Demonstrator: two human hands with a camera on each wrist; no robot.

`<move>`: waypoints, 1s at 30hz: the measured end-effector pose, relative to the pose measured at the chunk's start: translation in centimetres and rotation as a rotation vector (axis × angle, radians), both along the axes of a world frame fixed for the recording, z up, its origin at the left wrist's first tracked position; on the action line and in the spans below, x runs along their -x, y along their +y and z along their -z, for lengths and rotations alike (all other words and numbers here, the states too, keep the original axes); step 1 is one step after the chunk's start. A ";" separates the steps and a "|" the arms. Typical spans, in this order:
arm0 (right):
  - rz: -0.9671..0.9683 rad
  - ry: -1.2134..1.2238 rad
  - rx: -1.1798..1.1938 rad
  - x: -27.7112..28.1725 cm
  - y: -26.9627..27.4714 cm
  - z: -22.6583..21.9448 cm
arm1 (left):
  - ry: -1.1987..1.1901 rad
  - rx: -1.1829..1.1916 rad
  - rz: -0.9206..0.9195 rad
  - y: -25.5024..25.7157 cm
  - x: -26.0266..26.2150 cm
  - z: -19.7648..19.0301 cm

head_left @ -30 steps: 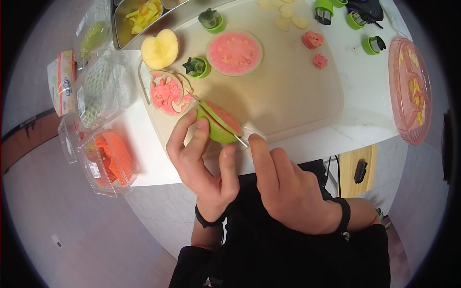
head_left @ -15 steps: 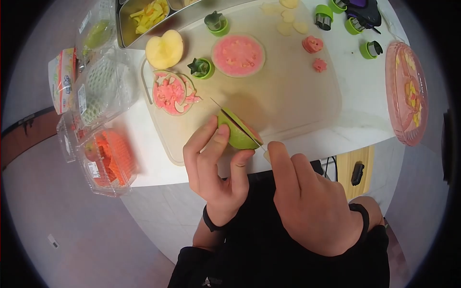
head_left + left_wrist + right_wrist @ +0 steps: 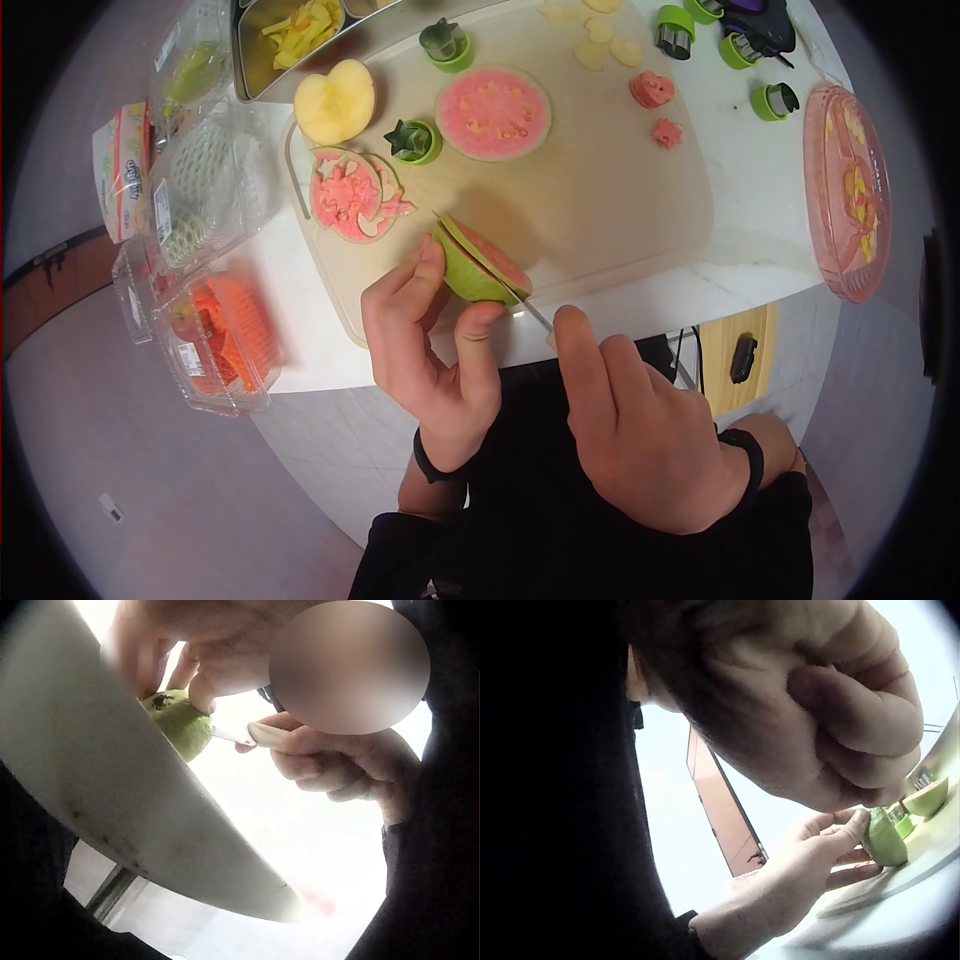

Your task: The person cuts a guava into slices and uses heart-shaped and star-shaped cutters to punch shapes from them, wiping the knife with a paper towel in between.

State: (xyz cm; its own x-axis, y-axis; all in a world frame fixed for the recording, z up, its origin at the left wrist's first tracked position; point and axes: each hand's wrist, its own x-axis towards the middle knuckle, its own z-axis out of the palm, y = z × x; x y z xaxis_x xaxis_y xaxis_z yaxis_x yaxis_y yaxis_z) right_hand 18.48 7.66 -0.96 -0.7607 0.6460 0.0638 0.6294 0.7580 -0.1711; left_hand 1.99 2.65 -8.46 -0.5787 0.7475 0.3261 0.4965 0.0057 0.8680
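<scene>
My left hand [image 3: 425, 345] holds a green-skinned guava piece [image 3: 468, 275] with pink flesh, its fingertips at the far end and thumb at the near side. The piece stands tilted over the near part of the cutting board [image 3: 620, 215]. In my right hand [image 3: 650, 435] is a small knife; its pale handle [image 3: 266, 736] shows between curled fingers in the left wrist view. The knife's blade [image 3: 534, 312] runs lengthwise through a slit close to the cut face, with the tip just out at the far end. The right wrist view shows the guava's rounded skin side.
Behind lie a pink guava half [image 3: 493, 112], cut-out guava slices [image 3: 345, 195], a pale fruit half [image 3: 335, 103] and a star cutter [image 3: 418, 142]. A metal tray [image 3: 245, 65] and clear plastic boxes [image 3: 215, 340] stand left. A pink lidded platter [image 3: 848, 190] sits at the right edge.
Both hands and the guava moved right and towards the body, then slightly back left. The knife is drawn further out on the near side, with less of its tip showing at the far end.
</scene>
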 end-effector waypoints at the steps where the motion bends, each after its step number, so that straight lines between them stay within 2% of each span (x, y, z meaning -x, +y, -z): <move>1: -0.005 -0.012 -0.015 0.0 0.1 0.0 | 0.011 0.006 0.000 0.0 0.0 -0.1; 3: -0.014 -0.040 -0.047 0.0 0.2 -0.2 | 0.031 0.016 0.002 0.2 0.0 -0.2; 6: 0.011 -0.066 0.123 0.0 0.6 -1.7 | 0.046 0.027 0.001 0.5 -0.1 -0.5; 10: 0.029 -0.147 0.115 0.3 1.3 -3.2 | 0.162 0.065 0.027 0.9 0.2 -0.9; 13: 0.019 -0.174 0.061 0.4 1.2 -3.4 | 0.126 0.067 0.024 1.0 0.1 -1.1; 18: -0.038 -0.092 -0.100 0.4 0.8 -0.8 | 0.116 0.066 0.032 0.9 0.5 -0.9; 21: -0.050 -0.083 -0.151 0.8 0.5 0.2 | -0.041 0.060 0.008 1.1 0.5 -1.1; 27: -0.014 -0.054 -0.089 1.3 0.5 2.0 | 0.053 0.119 0.059 1.6 0.9 -1.6; 30: 0.010 -0.019 -0.063 1.0 0.1 2.6 | -0.021 0.116 0.057 1.1 0.7 -1.7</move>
State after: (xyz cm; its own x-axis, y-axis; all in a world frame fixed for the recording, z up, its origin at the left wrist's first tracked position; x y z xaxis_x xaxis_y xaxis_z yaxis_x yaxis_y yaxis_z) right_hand 17.50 7.80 -3.57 -0.7556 0.6488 0.0906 0.6397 0.7605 -0.1113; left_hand 1.34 3.79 -6.78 -0.5400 0.8114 0.2238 0.4809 0.0792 0.8732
